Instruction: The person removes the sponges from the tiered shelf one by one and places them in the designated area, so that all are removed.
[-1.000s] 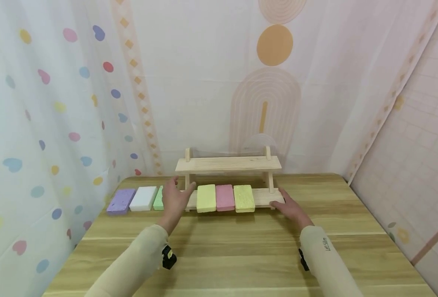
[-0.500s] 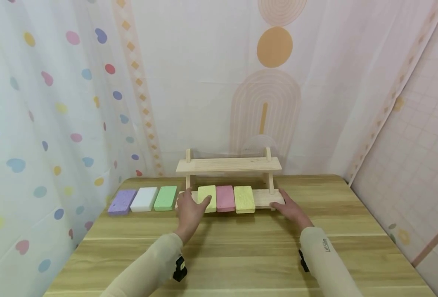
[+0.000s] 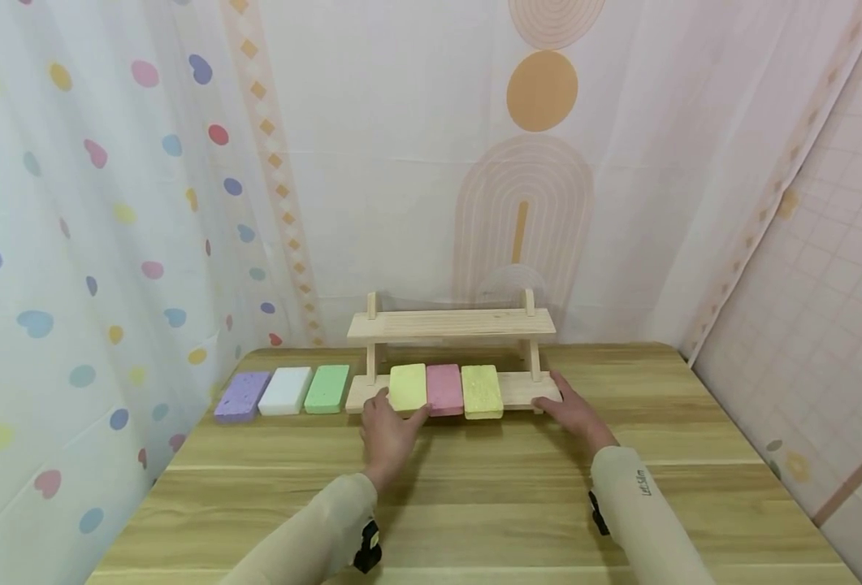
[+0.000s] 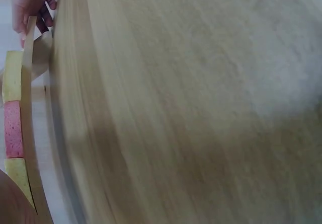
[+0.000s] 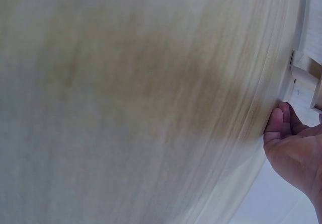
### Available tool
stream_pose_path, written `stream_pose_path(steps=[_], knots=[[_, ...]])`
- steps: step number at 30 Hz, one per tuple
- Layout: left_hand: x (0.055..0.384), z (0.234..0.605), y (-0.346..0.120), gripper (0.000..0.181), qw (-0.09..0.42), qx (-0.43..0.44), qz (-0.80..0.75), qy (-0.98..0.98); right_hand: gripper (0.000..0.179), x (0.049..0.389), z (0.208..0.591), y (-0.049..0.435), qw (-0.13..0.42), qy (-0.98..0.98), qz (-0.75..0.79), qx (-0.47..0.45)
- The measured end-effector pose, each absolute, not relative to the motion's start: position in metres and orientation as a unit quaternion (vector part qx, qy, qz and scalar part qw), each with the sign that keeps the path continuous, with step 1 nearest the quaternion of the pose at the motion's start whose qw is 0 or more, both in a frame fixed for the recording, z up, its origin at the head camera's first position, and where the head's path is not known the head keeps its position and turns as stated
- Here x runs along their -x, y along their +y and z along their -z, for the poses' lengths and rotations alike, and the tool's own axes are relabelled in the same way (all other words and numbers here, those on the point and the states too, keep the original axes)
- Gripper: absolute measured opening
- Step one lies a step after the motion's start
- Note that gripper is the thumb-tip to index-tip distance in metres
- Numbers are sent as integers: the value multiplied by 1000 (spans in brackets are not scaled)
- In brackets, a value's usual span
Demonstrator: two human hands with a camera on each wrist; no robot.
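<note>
A two-tier wooden shelf (image 3: 451, 323) stands at the back of the table. On its lower board lie a left yellow sponge (image 3: 408, 386), a pink sponge (image 3: 444, 388) and a right yellow sponge (image 3: 482, 391), side by side. My left hand (image 3: 389, 435) is at the front of the left yellow sponge, fingers by its left side, thumb at its right front corner beside the pink one. In the left wrist view, part of that hand shows at the lower left. My right hand (image 3: 573, 413) grips the right end of the lower board, thumb in front; its fingers are partly hidden.
Left of the shelf, a purple sponge (image 3: 243, 396), a white sponge (image 3: 285, 391) and a green sponge (image 3: 327, 388) lie in a row on the wooden table (image 3: 489, 504). A patterned curtain (image 3: 401, 162) hangs close behind the shelf.
My left hand has moved right and toward me, from the shelf's left end to the front of the left yellow sponge, uncovering the green sponge. My right hand stays at the board's right end.
</note>
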State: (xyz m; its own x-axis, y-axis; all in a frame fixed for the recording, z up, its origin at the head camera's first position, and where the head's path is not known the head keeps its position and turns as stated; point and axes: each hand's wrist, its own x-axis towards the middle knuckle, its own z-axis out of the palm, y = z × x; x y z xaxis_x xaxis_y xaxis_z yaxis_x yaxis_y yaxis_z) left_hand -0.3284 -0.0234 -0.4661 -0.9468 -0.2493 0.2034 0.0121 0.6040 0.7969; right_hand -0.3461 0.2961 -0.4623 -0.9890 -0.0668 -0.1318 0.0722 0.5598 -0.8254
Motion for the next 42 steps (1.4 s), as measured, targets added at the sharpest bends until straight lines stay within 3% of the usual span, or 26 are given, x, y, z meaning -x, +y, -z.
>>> stream_pose_path(steps=[8, 16, 25, 33, 42], knots=[[330, 473, -27, 82, 157, -89, 431, -884, 87, 346, 463, 295, 71, 882, 466, 3], [331, 474, -30, 86, 145, -100, 426, -888, 89, 350, 465, 296, 73, 879, 471, -1], [334, 474, -39, 72, 163, -94, 443, -877, 86, 347, 462, 296, 70, 882, 466, -2], [331, 471, -64, 69, 192, -73, 464, -862, 88, 345, 459, 296, 62, 877, 477, -1], [309, 464, -113, 70, 183, -65, 473, -860, 85, 344, 464, 295, 69, 878, 473, -3]])
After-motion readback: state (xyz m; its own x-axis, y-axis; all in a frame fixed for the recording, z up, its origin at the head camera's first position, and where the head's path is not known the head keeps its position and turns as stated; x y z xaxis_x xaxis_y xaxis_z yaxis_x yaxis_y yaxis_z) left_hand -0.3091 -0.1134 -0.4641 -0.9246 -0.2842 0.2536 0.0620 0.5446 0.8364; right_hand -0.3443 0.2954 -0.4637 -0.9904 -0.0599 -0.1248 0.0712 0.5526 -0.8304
